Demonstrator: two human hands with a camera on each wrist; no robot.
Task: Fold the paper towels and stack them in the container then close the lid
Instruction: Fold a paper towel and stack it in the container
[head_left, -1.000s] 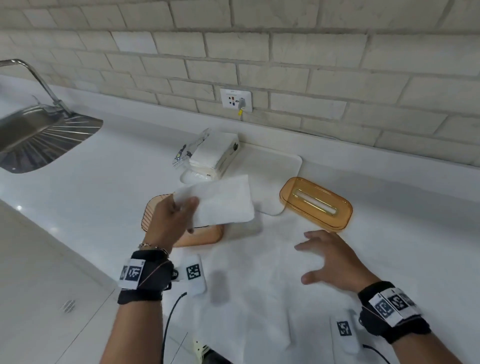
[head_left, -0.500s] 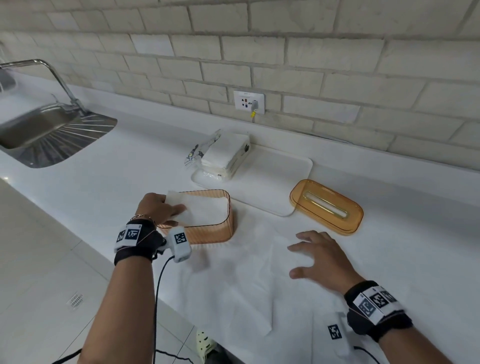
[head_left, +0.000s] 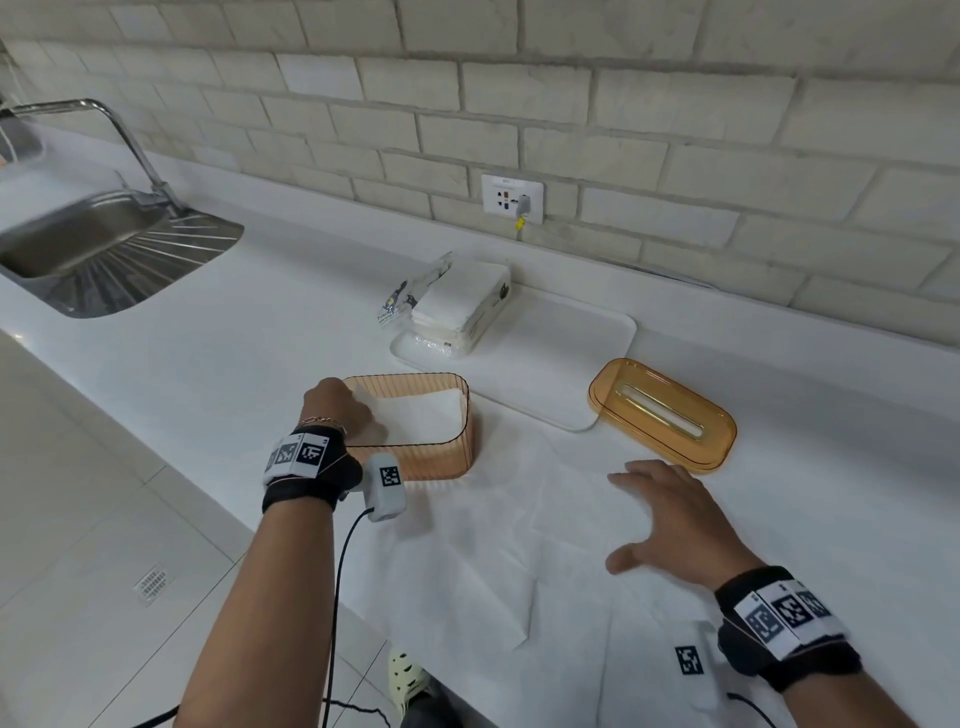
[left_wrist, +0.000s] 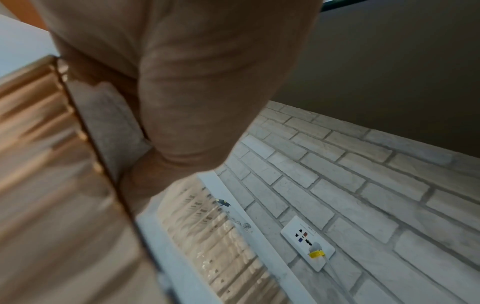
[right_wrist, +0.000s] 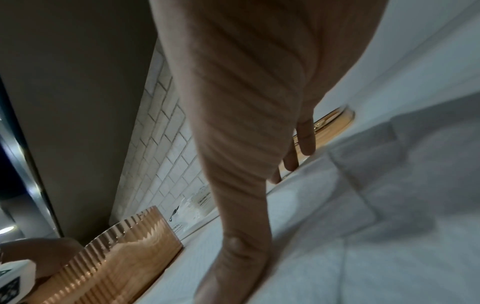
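An orange ribbed container (head_left: 436, 457) stands open on the counter with a folded white paper towel (head_left: 423, 415) lying inside. My left hand (head_left: 358, 415) reaches into its left end, and its fingers and thumb pinch that towel's edge. In the left wrist view the palm (left_wrist: 182, 82) fills the frame above the container's wall (left_wrist: 39, 144). My right hand (head_left: 654, 514) hovers with fingers spread over the unfolded paper towels (head_left: 493, 545) on the counter, holding nothing. The amber slotted lid (head_left: 662, 413) lies apart to the right, beyond the right hand.
A white tray (head_left: 566, 364) behind the container carries an opened pack of paper towels (head_left: 457, 306). A steel sink (head_left: 104, 249) with a tap sits far left. A wall socket (head_left: 513, 200) is on the brick wall. The counter's front edge runs below my forearms.
My left hand carried the folded towel down from above the container into it and now sits a little deeper inside. The right hand stayed spread over the unfolded towels.
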